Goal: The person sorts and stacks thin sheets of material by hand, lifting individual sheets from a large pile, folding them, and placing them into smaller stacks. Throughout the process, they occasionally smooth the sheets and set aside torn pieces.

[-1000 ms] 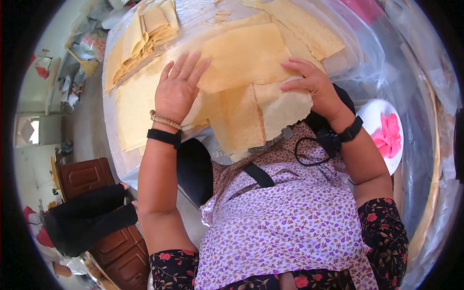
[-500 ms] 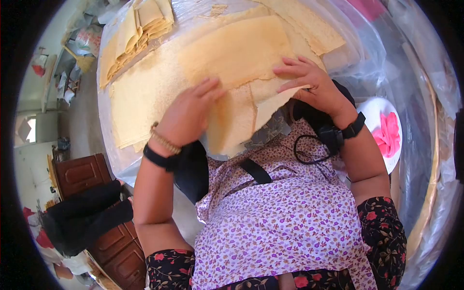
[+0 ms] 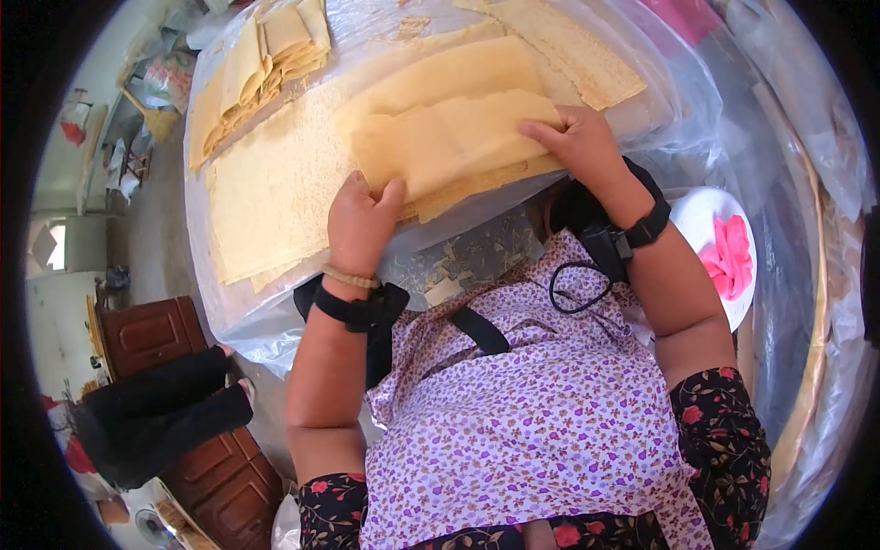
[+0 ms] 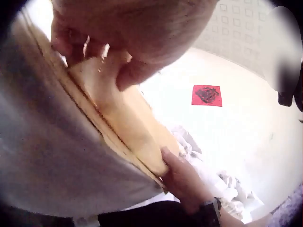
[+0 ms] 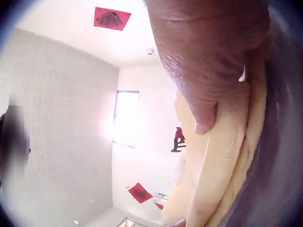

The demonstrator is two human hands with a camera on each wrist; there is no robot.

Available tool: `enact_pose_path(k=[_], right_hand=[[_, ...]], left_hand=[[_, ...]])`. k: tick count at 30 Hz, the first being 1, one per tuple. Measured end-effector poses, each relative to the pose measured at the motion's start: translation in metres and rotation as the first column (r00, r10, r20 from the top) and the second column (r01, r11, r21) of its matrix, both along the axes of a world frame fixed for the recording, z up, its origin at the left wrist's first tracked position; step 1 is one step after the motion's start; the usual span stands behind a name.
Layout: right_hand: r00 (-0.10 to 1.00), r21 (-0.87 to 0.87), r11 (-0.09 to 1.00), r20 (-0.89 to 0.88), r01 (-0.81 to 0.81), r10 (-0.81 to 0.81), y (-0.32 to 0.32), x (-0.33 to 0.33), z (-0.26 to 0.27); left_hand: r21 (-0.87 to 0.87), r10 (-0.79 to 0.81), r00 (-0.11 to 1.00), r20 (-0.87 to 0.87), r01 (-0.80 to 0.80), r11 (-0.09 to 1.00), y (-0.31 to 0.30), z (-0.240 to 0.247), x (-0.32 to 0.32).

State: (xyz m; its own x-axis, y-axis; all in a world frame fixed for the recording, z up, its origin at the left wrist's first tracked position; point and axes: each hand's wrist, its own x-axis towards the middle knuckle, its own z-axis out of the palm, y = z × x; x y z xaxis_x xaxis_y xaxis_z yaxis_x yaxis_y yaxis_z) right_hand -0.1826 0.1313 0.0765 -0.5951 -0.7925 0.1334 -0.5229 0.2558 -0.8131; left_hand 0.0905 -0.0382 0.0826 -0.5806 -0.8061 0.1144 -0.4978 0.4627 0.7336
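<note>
Head view: bright, fisheye-curved, black corners | wrist views: hazy, pale wall (image 4: 236,137) overexposed | right wrist: window (image 5: 126,118) glaring

no legible text, dark marks (image 4: 207,95) on red squares (image 5: 140,193) too blurred to read

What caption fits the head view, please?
Left hand and right hand grip the near edge of a folded yellow sheet at a plastic-covered table.

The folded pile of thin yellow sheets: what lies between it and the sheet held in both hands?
Between the folded pile and the held sheet lie flat, pale-yellow speckled sheets, as the head view shows.
</note>
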Motion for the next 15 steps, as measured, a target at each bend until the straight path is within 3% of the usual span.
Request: enact_pose_path(k=[3,6,9,10,12,13,15], right_hand=[[0.993,0.091,0.995,-0.116,0.040,-0.030,-0.006,0.001,0.008],[0.953,0.127,0.977,-0.271,0.173,-0.134,-0.013,0.007,0.010],[0.703,-0.241,0.969,-0.682,0.045,-0.202,-0.014,0.013,0.009],[0.721,-0.153,0.980,-0.693,-0.128,-0.014,-0.011,0.014,0.010],[0.658,0.019,0.887,-0.663,-0.462,0.357,-0.003,0.016,0.012],[0.637,0.042,0.882,-0.676,-0.469,0.370,-0.001,0.019,0.008],[0.591,0.088,0.879,-0.708,-0.468,0.386,0.000,0.020,0.000]], left_hand=[[-0.242,0.126,0.963,0.237,-0.067,0.968,0.013,0.011,-0.007],[-0.412,0.147,0.967,0.208,-0.050,0.910,0.012,0.003,-0.011],[-0.366,0.127,0.972,0.199,-0.046,0.929,0.010,0.009,-0.012],[-0.318,0.134,0.956,0.263,-0.045,0.947,0.009,0.014,-0.014],[-0.218,0.135,0.910,0.391,-0.051,0.975,0.009,0.028,-0.015],[-0.410,0.155,0.940,0.305,-0.018,0.912,0.012,0.030,-0.015],[-0.741,0.125,0.986,0.114,0.000,0.671,0.019,0.033,-0.020]])
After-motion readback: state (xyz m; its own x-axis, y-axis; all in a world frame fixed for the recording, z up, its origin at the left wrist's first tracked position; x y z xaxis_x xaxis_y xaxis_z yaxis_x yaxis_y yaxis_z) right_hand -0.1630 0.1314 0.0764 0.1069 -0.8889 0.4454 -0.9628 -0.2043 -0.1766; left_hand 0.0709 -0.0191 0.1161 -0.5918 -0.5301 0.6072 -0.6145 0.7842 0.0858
